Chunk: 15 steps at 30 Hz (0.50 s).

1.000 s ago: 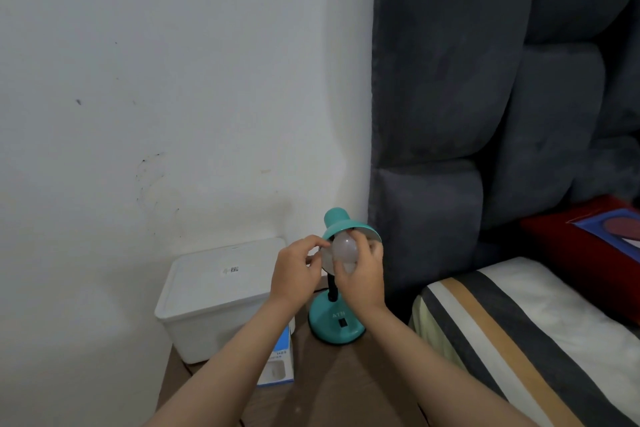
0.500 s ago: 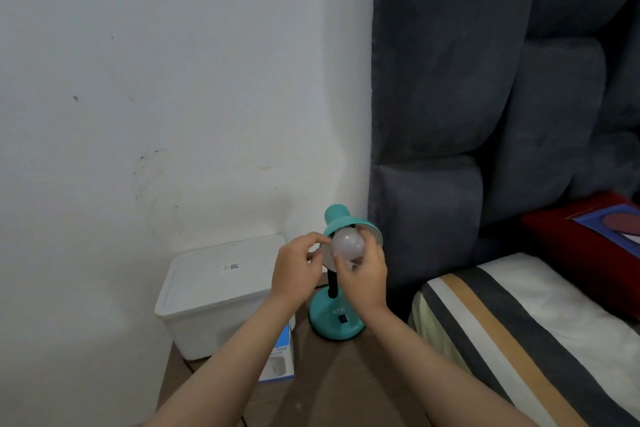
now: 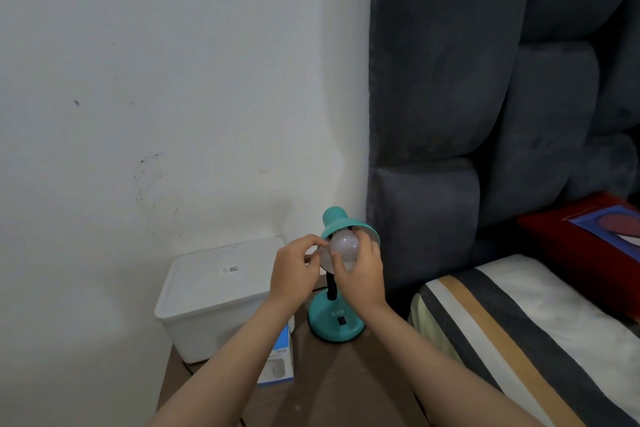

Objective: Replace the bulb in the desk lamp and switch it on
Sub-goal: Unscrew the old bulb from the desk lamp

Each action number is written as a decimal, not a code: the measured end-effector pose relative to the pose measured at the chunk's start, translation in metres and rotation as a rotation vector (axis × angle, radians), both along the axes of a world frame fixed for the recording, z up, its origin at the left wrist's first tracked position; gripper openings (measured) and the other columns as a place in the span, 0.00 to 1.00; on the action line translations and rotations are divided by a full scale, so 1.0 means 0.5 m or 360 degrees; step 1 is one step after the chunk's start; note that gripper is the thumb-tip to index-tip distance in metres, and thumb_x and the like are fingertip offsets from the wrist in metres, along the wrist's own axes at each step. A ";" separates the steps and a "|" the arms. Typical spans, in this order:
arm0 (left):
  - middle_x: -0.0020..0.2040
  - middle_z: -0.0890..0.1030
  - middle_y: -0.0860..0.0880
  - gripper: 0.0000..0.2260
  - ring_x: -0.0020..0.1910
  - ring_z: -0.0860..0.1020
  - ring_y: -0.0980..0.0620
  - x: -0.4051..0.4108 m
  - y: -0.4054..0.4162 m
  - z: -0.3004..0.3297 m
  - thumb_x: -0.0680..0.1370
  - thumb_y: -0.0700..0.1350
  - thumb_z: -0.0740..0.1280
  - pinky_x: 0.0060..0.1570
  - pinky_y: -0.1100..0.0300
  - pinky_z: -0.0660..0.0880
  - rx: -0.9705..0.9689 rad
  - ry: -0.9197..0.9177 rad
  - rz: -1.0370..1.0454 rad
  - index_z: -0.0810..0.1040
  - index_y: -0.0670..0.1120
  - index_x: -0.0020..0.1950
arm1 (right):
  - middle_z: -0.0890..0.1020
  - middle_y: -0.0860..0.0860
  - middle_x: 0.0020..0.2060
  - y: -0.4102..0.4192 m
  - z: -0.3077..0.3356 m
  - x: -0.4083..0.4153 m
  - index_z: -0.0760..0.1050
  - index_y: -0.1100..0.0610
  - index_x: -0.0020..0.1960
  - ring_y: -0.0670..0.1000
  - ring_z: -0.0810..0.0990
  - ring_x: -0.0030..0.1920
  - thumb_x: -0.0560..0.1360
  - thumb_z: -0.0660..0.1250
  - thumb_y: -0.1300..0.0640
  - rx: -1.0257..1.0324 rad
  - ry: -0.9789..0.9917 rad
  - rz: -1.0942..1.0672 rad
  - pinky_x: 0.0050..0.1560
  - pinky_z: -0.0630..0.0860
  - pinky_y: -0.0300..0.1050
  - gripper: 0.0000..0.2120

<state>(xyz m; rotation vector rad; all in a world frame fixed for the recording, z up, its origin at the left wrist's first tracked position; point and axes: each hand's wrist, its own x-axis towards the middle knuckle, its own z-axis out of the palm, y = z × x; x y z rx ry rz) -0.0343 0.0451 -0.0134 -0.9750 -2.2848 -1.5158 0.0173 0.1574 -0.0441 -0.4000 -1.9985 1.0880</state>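
A small teal desk lamp (image 3: 335, 321) stands on a brown bedside table (image 3: 332, 388), its shade (image 3: 337, 221) tilted toward me. A frosted white bulb (image 3: 343, 243) sits in the mouth of the shade. My right hand (image 3: 362, 274) wraps its fingers around the bulb from below and from the right. My left hand (image 3: 294, 269) pinches the left rim of the shade, fingertips touching it. The lamp is unlit. Its black neck is partly hidden behind my hands.
A white lidded plastic box (image 3: 214, 295) stands left of the lamp against the wall. A blue and white bulb carton (image 3: 278, 360) lies in front of it, under my left forearm. A dark padded headboard (image 3: 485, 114) and a striped bed (image 3: 519, 329) fill the right.
My right hand has shifted its hold around the bulb, and the bulb sits a little higher in the shade. My left hand stays on the shade's rim.
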 end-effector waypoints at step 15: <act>0.41 0.83 0.54 0.16 0.33 0.80 0.54 0.008 0.004 0.010 0.73 0.32 0.64 0.33 0.73 0.70 -0.0027 -0.0055 0.0007 0.79 0.55 0.42 | 0.73 0.51 0.60 0.004 -0.003 0.009 0.65 0.51 0.67 0.48 0.73 0.57 0.70 0.71 0.50 -0.0196 0.0060 -0.0004 0.54 0.76 0.46 0.28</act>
